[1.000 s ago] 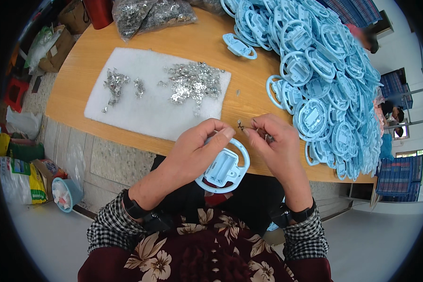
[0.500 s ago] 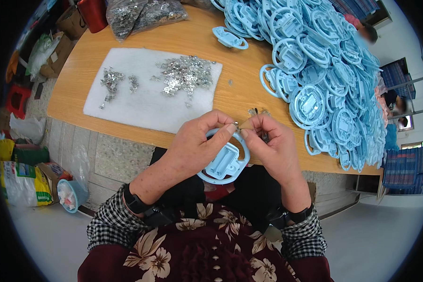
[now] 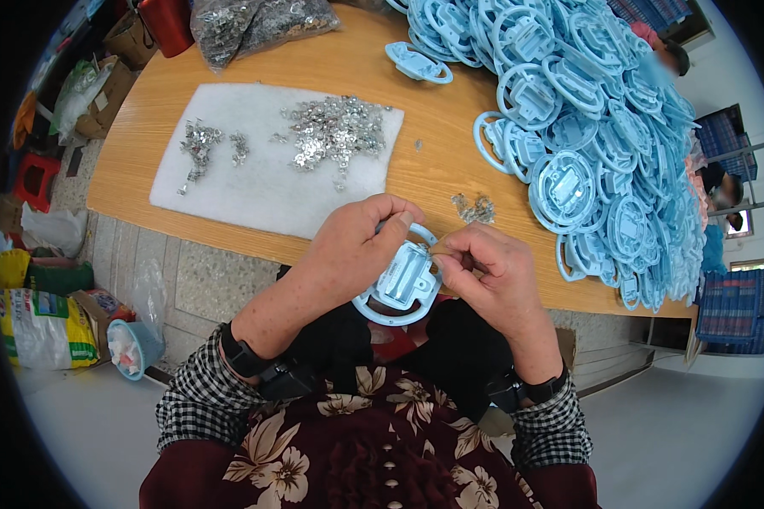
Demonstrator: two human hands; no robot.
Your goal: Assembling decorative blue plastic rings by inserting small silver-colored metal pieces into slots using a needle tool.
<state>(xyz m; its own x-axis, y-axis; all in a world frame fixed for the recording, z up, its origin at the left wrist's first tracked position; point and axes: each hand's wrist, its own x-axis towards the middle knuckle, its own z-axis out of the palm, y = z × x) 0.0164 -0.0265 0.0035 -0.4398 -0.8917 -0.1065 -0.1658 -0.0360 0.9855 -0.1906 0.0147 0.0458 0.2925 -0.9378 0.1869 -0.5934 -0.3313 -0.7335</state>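
The left hand (image 3: pixel 356 250) has its thumb and fingers closed on the upper left of a light-blue round plastic part with an outer ring and a rectangular recess (image 3: pixel 406 282), so that the part lies just below these fingers, recess facing up, over the person's dark-trousered lap (image 3: pixel 339 335). The right hand (image 3: pixel 492 276) sits at the part's other side, thumb and index finger drawn together in a pinch at its upper right, the other fingers curled in; whether a tiny piece sits between the two tips is too small to tell. Just beyond the right fingers, a small pile of shiny metal pieces (image 3: pixel 474 209) lies on the light-brown wooden worktop (image 3: pixel 437 174). Beyond the left fingers and to their left is a white rectangular foam mat (image 3: pixel 255 199), bearing a broad heap of small silvery metal pieces (image 3: pixel 335 131) and, farther left, two smaller clusters (image 3: pixel 199 148). To the right of the right fingers and reaching well beyond them rises a large pile of similar light-blue plastic parts (image 3: pixel 564 191); one loose light-blue part (image 3: pixel 418 63) lies beside the pile, far beyond both hands. Farthest beyond the left fingers, clear plastic bags filled with dark metallic pieces (image 3: pixel 289 25) rest near a red cylindrical container (image 3: pixel 166 25).
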